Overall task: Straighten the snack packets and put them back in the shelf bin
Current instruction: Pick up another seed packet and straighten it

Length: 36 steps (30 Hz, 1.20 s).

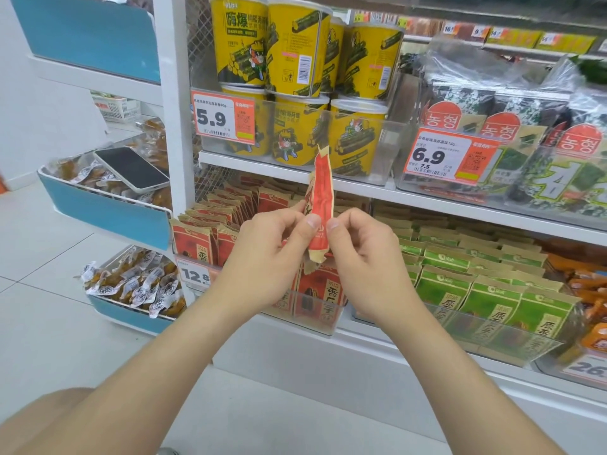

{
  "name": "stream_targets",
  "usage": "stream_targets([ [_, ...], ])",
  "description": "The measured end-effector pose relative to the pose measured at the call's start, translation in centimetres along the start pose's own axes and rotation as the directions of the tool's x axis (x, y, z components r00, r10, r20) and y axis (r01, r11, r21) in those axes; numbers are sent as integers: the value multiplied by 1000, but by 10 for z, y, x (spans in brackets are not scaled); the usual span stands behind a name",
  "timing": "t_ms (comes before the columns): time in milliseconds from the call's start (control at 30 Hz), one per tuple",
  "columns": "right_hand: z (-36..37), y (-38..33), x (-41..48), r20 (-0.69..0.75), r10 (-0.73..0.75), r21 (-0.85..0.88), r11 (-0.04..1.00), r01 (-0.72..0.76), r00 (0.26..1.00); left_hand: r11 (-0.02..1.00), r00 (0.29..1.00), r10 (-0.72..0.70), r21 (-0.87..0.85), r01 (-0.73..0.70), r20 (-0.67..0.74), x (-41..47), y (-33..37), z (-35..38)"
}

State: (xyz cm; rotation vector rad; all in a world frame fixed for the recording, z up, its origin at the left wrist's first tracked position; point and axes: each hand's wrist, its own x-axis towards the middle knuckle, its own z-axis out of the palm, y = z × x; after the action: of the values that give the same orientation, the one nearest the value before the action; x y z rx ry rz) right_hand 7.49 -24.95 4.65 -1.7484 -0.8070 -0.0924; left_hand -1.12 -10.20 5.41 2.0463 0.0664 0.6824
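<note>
A red and tan snack packet [321, 198] stands upright and edge-on between my hands, in front of the shelf. My left hand [269, 254] pinches its lower left side with thumb and fingers. My right hand [364, 257] pinches the lower right side. Behind and below them sits the clear shelf bin [315, 320], holding several rows of the same red packets [230, 211] standing on end.
A neighbouring bin holds green packets [486, 290]. Yellow tubs [295, 44] and seaweed packs [525, 126] fill the shelf above. To the left, a blue rack [105, 211] carries small wrapped snacks and a phone [131, 169]. White floor tiles lie below.
</note>
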Motion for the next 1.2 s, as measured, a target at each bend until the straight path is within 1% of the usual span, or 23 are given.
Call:
stream_targets([
  [133, -1, 3, 2, 71, 4, 15, 1000, -5, 997, 997, 1000, -20, -78, 21, 13, 5, -7, -1],
  [200, -1, 4, 1, 95, 0, 26, 1000, -2, 995, 993, 999, -38, -108, 38, 1, 5, -8, -2],
  [267, -3, 1, 0, 113, 14, 72, 997, -23, 994, 991, 999, -46, -125, 43, -22, 5, -8, -3],
  [333, -7, -2, 1, 142, 37, 142, 988, -58, 989, 993, 998, -49, -107, 44, -43, 5, -8, -3],
  [400, -13, -4, 0, 201, 34, 187, 980, -73, 979, 994, 997, -47, -103, 41, -57, 5, -9, -4],
  [467, -18, -5, 0, 257, 35, 209, 974, -91, 966, 995, 998, -33, -95, 27, -62, 5, -10, -5],
  [600, -18, -3, 1, 331, 76, 200, 968, -149, 941, 1000, 997, -2, -24, 1, -77, 4, -14, -4],
  [733, -16, -5, 0, 362, 45, 264, 953, -148, 931, 1000, 996, -9, -16, 7, -89, 3, -15, -3],
  [800, -16, -3, 0, 367, 32, 246, 961, -130, 930, 999, 996, -41, -20, 40, -80, 3, -14, -2],
  [867, -15, 0, 0, 357, 29, 217, 970, -113, 934, 995, 991, -103, -24, 101, -90, 2, -11, -1],
  [933, -11, 2, -2, 336, 16, 203, 975, -88, 942, 984, 981, -168, -78, 161, -98, 1, -7, 1],
  [1000, -6, 3, -4, 305, -16, 103, 995, -16, 952, 963, 971, -226, -170, 211, -73, 0, -3, 2],
  [1067, -2, 1, -7, 287, -45, -32, 998, 57, 957, 949, 967, -249, -215, 231, -59, -1, -4, 4],
  [1100, 0, 2, -7, 270, -51, -63, 996, 71, 961, 942, 965, -258, -237, 239, -52, -1, -4, 4],
  [1167, 1, 3, -6, 203, -47, -48, 997, 58, 978, 901, 956, -293, -339, 272, -11, 0, 1, 2],
  [1200, 1, 2, -4, 158, -27, -8, 1000, 29, 987, 868, 951, -309, -402, 291, 20, 1, 4, 0],
])
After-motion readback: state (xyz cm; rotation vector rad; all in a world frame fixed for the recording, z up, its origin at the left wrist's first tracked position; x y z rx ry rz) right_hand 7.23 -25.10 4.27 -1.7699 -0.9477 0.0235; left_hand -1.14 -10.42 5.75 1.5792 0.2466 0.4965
